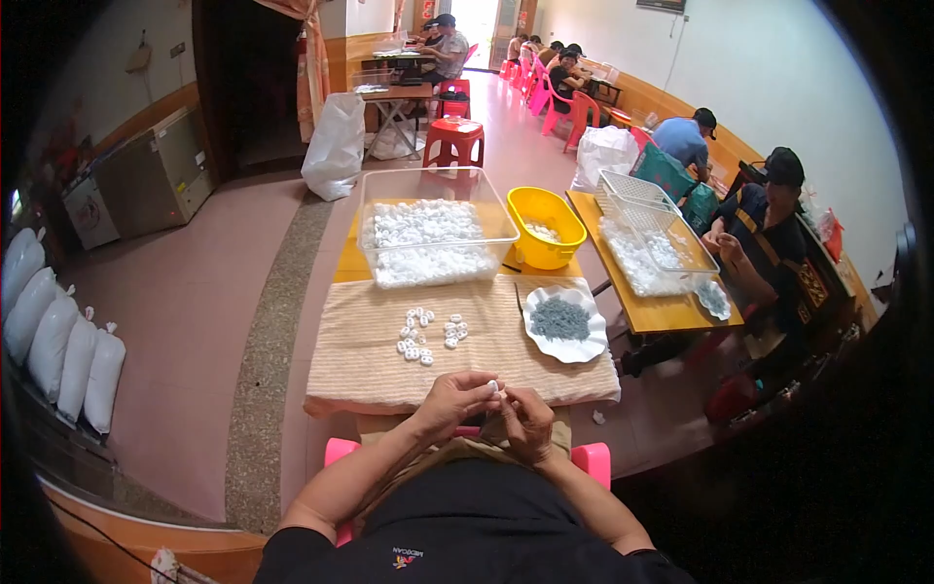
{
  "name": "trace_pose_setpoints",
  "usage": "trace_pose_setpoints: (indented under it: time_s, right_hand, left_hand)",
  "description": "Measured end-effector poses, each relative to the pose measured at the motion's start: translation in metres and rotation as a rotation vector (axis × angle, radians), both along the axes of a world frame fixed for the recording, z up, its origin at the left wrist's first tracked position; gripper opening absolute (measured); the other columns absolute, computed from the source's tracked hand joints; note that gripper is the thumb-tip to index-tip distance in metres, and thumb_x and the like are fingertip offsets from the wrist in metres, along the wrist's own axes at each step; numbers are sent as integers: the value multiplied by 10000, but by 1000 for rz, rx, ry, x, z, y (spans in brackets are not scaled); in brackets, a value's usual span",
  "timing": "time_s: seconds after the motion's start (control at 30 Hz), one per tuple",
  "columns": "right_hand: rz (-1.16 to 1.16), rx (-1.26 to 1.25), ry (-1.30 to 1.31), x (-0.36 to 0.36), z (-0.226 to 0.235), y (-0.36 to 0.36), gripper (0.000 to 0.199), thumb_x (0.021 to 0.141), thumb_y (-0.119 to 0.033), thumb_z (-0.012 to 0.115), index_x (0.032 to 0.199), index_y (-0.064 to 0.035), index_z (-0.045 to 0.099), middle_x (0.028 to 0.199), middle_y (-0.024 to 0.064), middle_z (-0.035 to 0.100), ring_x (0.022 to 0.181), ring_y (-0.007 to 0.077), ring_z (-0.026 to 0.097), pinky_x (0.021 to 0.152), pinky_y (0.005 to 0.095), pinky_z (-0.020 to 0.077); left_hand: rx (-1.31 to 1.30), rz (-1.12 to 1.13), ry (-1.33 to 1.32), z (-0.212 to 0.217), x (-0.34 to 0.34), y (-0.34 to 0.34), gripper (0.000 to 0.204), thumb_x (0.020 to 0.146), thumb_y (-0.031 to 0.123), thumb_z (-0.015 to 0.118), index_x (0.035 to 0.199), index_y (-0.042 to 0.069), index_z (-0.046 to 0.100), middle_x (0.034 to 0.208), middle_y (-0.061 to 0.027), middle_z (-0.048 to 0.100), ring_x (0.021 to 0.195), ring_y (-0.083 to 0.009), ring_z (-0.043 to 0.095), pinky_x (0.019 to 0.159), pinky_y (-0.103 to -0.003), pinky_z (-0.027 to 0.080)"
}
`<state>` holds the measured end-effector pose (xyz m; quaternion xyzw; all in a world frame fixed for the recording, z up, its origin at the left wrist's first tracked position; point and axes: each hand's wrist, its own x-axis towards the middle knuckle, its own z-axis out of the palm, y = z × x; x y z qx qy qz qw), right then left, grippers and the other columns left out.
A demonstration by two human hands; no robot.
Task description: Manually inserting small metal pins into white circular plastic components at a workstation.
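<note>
My left hand point(455, 397) pinches a small white plastic piece point(493, 386), round I think, at the near edge of the beige cloth point(360, 365). My right hand point(525, 420) curls closed just beside it, touching the piece's underside.

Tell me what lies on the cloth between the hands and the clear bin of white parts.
In the head view, a small cluster of white parts lies on the striped cloth between the hands and the clear bin; otherwise bare cloth.
</note>
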<state>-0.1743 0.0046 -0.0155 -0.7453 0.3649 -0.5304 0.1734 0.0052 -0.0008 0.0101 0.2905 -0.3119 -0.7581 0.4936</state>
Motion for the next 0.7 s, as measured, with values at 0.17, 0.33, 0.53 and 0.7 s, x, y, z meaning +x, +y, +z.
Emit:
trace_pose_setpoints:
  time_s: [0.17,0.33,0.53,0.7]
  right_hand:
    - [37,211,-205,3,11,6,210,838,24,641,1044,19,601,843,77,604,617,74,539,523,217,422]
    - [57,221,-155,-1,-3,0,285,852,46,612,1132,11,569,893,59,580,604,47,520,508,191,403]
    - [146,381,-306,-1,-3,2,304,862,51,592,1161,10,557,976,70,563,627,60,532,521,188,423]
    - [200,290,-187,-11,-10,-2,289,875,34,582,1162,5,568,988,81,561,671,74,554,553,202,444]
  left_hand:
    - [-6,-37,-11,-3,-1,2,268,887,50,632,1135,-40,588,1043,-116,652,898,-155,653,814,-260,570]
    - [-20,-96,-60,-4,-4,4,285,908,58,605,1173,-42,571,1029,-107,652,894,-148,651,810,-248,556]
    - [-63,-96,-124,-9,-6,5,279,916,74,603,1168,-42,579,1017,-102,655,874,-131,650,789,-229,550]
    - [-69,-84,-105,-13,-6,4,248,912,71,607,1137,-34,603,1005,-97,664,856,-126,653,766,-231,557]
